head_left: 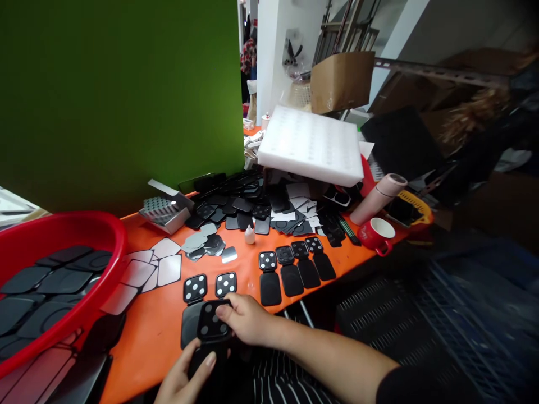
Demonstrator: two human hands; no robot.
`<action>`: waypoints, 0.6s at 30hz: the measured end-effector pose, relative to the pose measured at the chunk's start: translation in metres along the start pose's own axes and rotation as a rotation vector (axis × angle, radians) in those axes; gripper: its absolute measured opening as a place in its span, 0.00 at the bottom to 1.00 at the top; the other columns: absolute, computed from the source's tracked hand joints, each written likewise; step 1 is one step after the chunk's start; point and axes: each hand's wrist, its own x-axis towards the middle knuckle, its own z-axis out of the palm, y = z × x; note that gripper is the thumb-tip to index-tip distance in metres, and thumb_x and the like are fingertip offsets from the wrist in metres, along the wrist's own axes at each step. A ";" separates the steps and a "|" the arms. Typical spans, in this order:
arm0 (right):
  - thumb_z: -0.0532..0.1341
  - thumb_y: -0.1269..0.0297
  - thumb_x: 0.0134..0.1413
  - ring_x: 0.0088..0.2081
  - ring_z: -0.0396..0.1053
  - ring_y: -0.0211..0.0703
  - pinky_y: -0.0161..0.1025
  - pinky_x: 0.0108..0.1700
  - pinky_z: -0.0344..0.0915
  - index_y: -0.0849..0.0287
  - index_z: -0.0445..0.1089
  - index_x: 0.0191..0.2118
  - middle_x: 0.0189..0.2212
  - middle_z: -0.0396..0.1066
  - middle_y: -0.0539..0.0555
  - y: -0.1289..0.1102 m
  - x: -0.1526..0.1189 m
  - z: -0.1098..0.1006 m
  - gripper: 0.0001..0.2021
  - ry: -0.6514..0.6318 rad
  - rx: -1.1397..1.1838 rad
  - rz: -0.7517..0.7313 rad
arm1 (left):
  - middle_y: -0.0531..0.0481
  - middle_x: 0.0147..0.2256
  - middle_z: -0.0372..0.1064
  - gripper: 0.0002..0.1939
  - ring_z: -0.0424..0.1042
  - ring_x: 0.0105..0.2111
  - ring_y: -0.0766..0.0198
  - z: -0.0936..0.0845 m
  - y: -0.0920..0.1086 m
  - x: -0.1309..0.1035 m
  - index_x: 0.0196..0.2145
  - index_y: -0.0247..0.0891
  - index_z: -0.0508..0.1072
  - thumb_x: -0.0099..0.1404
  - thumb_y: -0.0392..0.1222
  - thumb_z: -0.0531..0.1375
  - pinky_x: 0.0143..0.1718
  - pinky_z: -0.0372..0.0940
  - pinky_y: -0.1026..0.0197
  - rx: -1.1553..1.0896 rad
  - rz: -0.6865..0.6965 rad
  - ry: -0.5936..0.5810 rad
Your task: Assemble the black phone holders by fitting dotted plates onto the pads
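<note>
A black hinged case (pixel 214 321) with dark round spots on its upper plate is held between both hands at the table's front edge. My left hand (pixel 191 373) grips its lower part, thumb on top. My right hand (pixel 244 318) pinches its upper right corner, thumb on the spotted face. Just behind it lie two opened black cases with white dots, one at the left (pixel 195 288) and one at the right (pixel 226 284), partly covered by the held case. Several more opened cases (pixel 270 287) stand in a row to the right on the orange table (pixel 147 322).
A red basin (pixel 120 241) of black plates is at the left, beside pinkish square sheets (pixel 169 269). Farther back are round discs (pixel 194 242), a small white bottle (pixel 250 234), piled black parts and a white foam block (pixel 311 143). A red mug (pixel 376 235) and pink flask (pixel 378 199) stand at the right.
</note>
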 end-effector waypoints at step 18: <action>0.44 0.55 0.58 0.41 0.61 0.45 0.38 0.41 0.53 0.60 0.66 0.37 0.37 0.66 0.57 0.019 0.032 -0.122 0.18 0.430 -1.083 0.116 | 0.51 0.34 0.71 0.24 0.68 0.42 0.48 -0.060 0.020 0.020 0.36 0.43 0.65 0.40 0.53 0.62 0.43 0.63 0.49 0.016 -0.006 0.370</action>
